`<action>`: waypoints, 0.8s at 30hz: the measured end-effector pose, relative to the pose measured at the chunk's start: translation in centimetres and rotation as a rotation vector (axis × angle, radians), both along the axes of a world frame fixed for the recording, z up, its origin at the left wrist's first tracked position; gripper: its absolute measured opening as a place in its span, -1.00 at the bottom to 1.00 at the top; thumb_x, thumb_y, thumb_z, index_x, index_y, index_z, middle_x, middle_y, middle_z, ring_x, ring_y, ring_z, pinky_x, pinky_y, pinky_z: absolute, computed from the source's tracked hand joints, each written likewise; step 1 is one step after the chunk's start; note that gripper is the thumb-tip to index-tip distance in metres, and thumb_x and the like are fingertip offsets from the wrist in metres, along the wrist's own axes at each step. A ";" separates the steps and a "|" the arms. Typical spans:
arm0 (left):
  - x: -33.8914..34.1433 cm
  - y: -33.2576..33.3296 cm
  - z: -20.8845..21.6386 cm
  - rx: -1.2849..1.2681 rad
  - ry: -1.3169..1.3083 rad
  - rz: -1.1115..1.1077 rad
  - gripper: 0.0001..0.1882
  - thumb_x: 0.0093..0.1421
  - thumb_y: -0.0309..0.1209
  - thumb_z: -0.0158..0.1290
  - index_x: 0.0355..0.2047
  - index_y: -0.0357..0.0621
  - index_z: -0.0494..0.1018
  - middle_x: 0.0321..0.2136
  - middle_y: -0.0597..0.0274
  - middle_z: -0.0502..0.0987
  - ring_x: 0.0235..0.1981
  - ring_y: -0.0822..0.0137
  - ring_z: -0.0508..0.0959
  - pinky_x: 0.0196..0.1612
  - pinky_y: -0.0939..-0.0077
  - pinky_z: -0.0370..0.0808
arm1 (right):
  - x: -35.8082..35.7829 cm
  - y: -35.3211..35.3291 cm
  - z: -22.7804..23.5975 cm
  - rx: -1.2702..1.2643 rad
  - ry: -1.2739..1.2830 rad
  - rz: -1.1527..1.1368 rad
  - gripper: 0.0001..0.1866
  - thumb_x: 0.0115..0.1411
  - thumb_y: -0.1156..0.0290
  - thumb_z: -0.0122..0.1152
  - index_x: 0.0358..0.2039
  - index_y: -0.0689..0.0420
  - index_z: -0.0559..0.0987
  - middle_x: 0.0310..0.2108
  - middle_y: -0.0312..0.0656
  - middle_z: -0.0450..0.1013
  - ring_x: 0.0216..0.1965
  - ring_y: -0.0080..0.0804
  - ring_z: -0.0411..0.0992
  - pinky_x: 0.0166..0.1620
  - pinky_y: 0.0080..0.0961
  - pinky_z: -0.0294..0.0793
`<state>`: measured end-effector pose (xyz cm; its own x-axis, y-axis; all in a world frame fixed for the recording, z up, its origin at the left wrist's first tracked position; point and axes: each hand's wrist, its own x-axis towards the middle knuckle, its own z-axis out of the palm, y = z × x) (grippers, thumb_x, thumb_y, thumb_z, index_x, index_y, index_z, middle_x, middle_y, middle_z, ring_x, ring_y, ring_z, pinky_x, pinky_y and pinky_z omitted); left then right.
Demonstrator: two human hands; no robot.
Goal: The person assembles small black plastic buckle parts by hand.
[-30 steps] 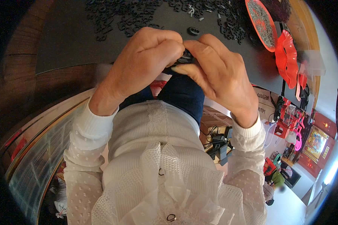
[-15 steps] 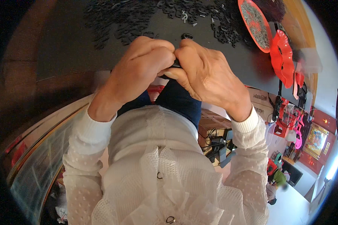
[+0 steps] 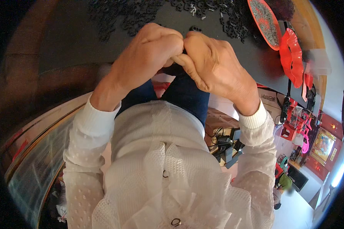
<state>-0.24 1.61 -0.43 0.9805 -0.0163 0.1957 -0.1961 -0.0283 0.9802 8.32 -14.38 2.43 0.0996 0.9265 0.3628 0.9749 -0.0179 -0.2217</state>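
My left hand and my right hand meet at the table's near edge, above my lap, with the fingers of both curled tight. Between them shows a sliver of a small black plastic part, pinched from both sides; most of it is hidden by the fingers. Just beyond my right knuckles one loose black part lies on the dark table. Farther back spread many similar black parts, with a few small white pieces among them.
At the far right stands a red oval tray filled with small grey pieces. Beside it is a red wavy-edged dish. Below on the right, a cardboard box has black cables and devices by it. Another person is in the right background.
Both hands have shifted slightly up in the picture, still together. Less of the black part shows between the fingers now. The view has tilted a little.
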 end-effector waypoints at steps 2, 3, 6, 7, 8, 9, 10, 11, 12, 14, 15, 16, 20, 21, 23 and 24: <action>0.2 0.4 0.4 0.099 -0.052 -0.049 -0.74 0.10 -0.47 -0.17 -0.71 -0.21 0.11 -0.74 0.33 0.17 -0.70 0.54 0.10 -0.63 0.52 0.09 | 0.0 0.1 -0.2 0.006 -0.050 -0.043 -0.67 0.09 0.19 0.21 -0.52 0.19 0.38 -0.57 -0.12 0.30 -0.57 -0.15 0.39 -0.57 -0.31 0.39; 0.1 0.4 0.5 0.100 -0.052 -0.047 -0.74 0.10 -0.47 -0.17 -0.71 -0.21 0.11 -0.74 0.33 0.17 -0.70 0.54 0.10 -0.63 0.52 0.09 | 0.0 0.0 -0.2 0.007 -0.050 -0.042 -0.67 0.09 0.19 0.21 -0.52 0.19 0.38 -0.57 -0.12 0.30 -0.57 -0.15 0.39 -0.57 -0.31 0.39; -0.2 0.5 0.5 -0.009 0.058 -0.078 -0.72 0.11 -0.45 -0.18 -0.73 -0.18 0.13 -0.75 0.36 0.17 -0.70 0.56 0.11 -0.63 0.55 0.09 | -0.3 -1.0 0.1 0.024 -0.023 -0.036 -0.64 0.06 0.16 0.25 -0.45 0.22 0.40 -0.51 -0.10 0.31 -0.53 -0.13 0.41 -0.54 -0.30 0.40; -0.3 0.4 0.6 -0.034 0.073 -0.061 -0.71 0.11 -0.44 -0.18 -0.73 -0.17 0.13 -0.75 0.36 0.17 -0.71 0.57 0.13 -0.62 0.56 0.09 | -0.6 -1.5 0.4 -0.002 0.036 -0.072 -0.62 0.04 0.15 0.27 -0.39 0.23 0.42 -0.48 -0.10 0.32 -0.50 -0.12 0.42 -0.54 -0.31 0.40; -0.4 0.3 0.6 -0.058 0.088 -0.045 -0.71 0.11 -0.43 -0.17 -0.74 -0.17 0.13 -0.74 0.36 0.17 -0.71 0.58 0.14 -0.62 0.57 0.09 | -0.7 -1.9 0.6 -0.028 0.095 -0.109 -0.58 0.02 0.14 0.29 -0.33 0.25 0.43 -0.44 -0.09 0.32 -0.48 -0.12 0.43 -0.53 -0.31 0.41; -0.4 0.3 0.7 -0.058 0.087 -0.043 -0.71 0.11 -0.43 -0.17 -0.74 -0.17 0.13 -0.74 0.36 0.17 -0.71 0.58 0.14 -0.62 0.57 0.09 | -0.6 -2.2 0.6 -0.027 0.094 -0.107 -0.58 0.02 0.14 0.29 -0.33 0.25 0.43 -0.44 -0.09 0.32 -0.48 -0.12 0.43 -0.53 -0.31 0.41; -0.4 0.3 0.7 -0.075 0.137 -0.046 -0.70 0.11 -0.41 -0.17 -0.74 -0.17 0.14 -0.74 0.36 0.17 -0.71 0.58 0.15 -0.62 0.57 0.10 | -0.5 -2.5 0.5 -0.008 0.127 -0.121 -0.55 0.01 0.13 0.30 -0.28 0.26 0.44 -0.43 -0.08 0.33 -0.47 -0.11 0.43 -0.52 -0.32 0.41; -0.4 0.2 0.7 -0.093 0.188 -0.049 -0.70 0.11 -0.40 -0.16 -0.74 -0.17 0.15 -0.74 0.36 0.18 -0.71 0.57 0.17 -0.63 0.58 0.10 | -0.4 -2.7 0.4 0.012 0.161 -0.134 -0.52 0.00 0.13 0.31 -0.24 0.26 0.44 -0.42 -0.08 0.33 -0.46 -0.10 0.44 -0.52 -0.33 0.42; -0.4 0.2 0.7 -0.090 0.187 -0.051 -0.70 0.11 -0.40 -0.16 -0.74 -0.17 0.15 -0.74 0.36 0.18 -0.71 0.57 0.17 -0.63 0.58 0.10 | -0.5 -2.7 0.4 0.015 0.160 -0.136 -0.52 0.00 0.13 0.31 -0.24 0.26 0.44 -0.42 -0.08 0.33 -0.46 -0.10 0.44 -0.52 -0.33 0.42; -0.4 0.1 0.7 -0.024 0.111 -0.023 -0.71 0.11 -0.43 -0.17 -0.73 -0.19 0.14 -0.74 0.35 0.18 -0.72 0.54 0.16 -0.64 0.58 0.10 | -0.6 -2.7 0.5 0.030 0.150 -0.122 -0.51 -0.02 0.15 0.33 -0.22 0.27 0.44 -0.41 -0.08 0.34 -0.47 -0.12 0.44 -0.51 -0.33 0.42; -0.4 0.1 0.5 -0.020 0.111 -0.025 -0.71 0.11 -0.43 -0.17 -0.73 -0.19 0.14 -0.74 0.35 0.18 -0.72 0.54 0.16 -0.64 0.58 0.10 | -0.7 -2.5 0.4 0.033 0.150 -0.124 -0.51 -0.02 0.15 0.33 -0.22 0.27 0.44 -0.41 -0.08 0.34 -0.47 -0.12 0.44 -0.51 -0.33 0.42; -0.2 0.3 0.2 0.012 0.021 -0.040 -0.73 0.11 -0.45 -0.16 -0.72 -0.20 0.13 -0.74 0.34 0.17 -0.73 0.53 0.16 -0.64 0.58 0.10 | -0.8 -2.2 0.4 0.059 0.150 -0.117 -0.54 -0.02 0.17 0.33 -0.25 0.26 0.44 -0.42 -0.10 0.33 -0.48 -0.13 0.43 -0.51 -0.33 0.42; 0.1 0.4 0.0 0.131 -0.160 -0.077 -0.76 0.08 -0.51 -0.13 -0.67 -0.20 0.09 -0.74 0.30 0.14 -0.74 0.50 0.15 -0.66 0.56 0.08 | -0.6 -1.4 -0.2 0.132 0.046 -0.088 -0.70 0.00 0.30 0.31 -0.39 0.22 0.44 -0.48 -0.14 0.29 -0.50 -0.19 0.39 -0.53 -0.36 0.40; 0.2 0.4 0.0 0.133 -0.163 -0.079 -0.76 0.08 -0.51 -0.13 -0.67 -0.20 0.09 -0.74 0.30 0.14 -0.74 0.50 0.15 -0.66 0.56 0.08 | -0.5 -1.3 -0.2 0.135 0.043 -0.090 -0.70 0.00 0.30 0.31 -0.39 0.22 0.44 -0.48 -0.14 0.29 -0.50 -0.19 0.39 -0.53 -0.36 0.40; 0.0 0.2 0.0 0.000 -0.011 -0.087 -0.76 0.04 -0.51 -0.09 -0.65 -0.20 0.08 -0.74 0.26 0.13 -0.75 0.44 0.15 -0.66 0.53 0.09 | -0.5 -1.0 -0.3 0.205 0.089 -0.002 -0.80 0.01 0.39 0.26 -0.47 0.20 0.43 -0.50 -0.14 0.27 -0.50 -0.20 0.38 -0.54 -0.39 0.38; -0.2 0.1 -0.2 0.003 -0.015 -0.090 -0.76 0.04 -0.51 -0.09 -0.65 -0.20 0.08 -0.74 0.26 0.13 -0.75 0.44 0.15 -0.66 0.53 0.09 | -0.4 -0.8 -0.4 0.208 0.084 -0.004 -0.80 0.01 0.39 0.26 -0.47 0.20 0.43 -0.50 -0.14 0.27 -0.50 -0.20 0.38 -0.54 -0.39 0.38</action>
<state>-0.46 1.68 -0.61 0.9719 -0.1048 0.2106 -0.2131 -0.0126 0.9770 7.90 -15.22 2.00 0.1414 0.8322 0.5361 0.9529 0.0324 -0.3017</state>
